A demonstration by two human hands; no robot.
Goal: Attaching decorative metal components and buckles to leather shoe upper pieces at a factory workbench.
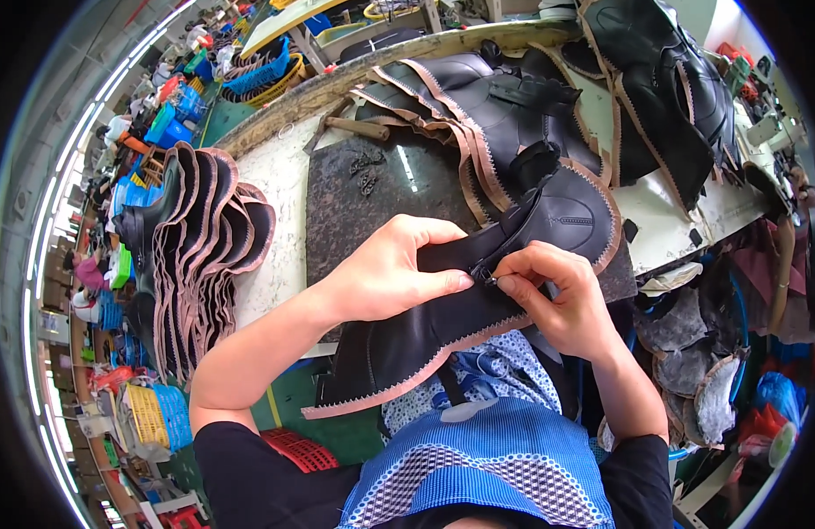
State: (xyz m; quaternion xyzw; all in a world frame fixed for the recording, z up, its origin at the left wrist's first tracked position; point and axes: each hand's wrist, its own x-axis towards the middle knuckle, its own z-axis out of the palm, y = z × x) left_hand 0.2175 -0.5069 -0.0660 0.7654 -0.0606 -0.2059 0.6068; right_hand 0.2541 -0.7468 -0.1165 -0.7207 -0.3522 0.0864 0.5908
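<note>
A black leather boot upper with a pale pink zigzag-cut edge lies slantwise in front of me, its rounded stitched end at the upper right. My left hand grips its upper edge, thumb on the near face and fingers behind. At the middle of the upper, my right hand has thumb and forefinger pinched at a small dark piece that looks like a zipper pull. The fingertips partly cover it. Behind the upper is a dark stone slab on the white worktable.
Several stacked boot uppers stand at the left of the table. More black uppers are piled at the back, and others at the far right. A wooden-handled hammer lies behind the slab. Grey pieces hang below at right.
</note>
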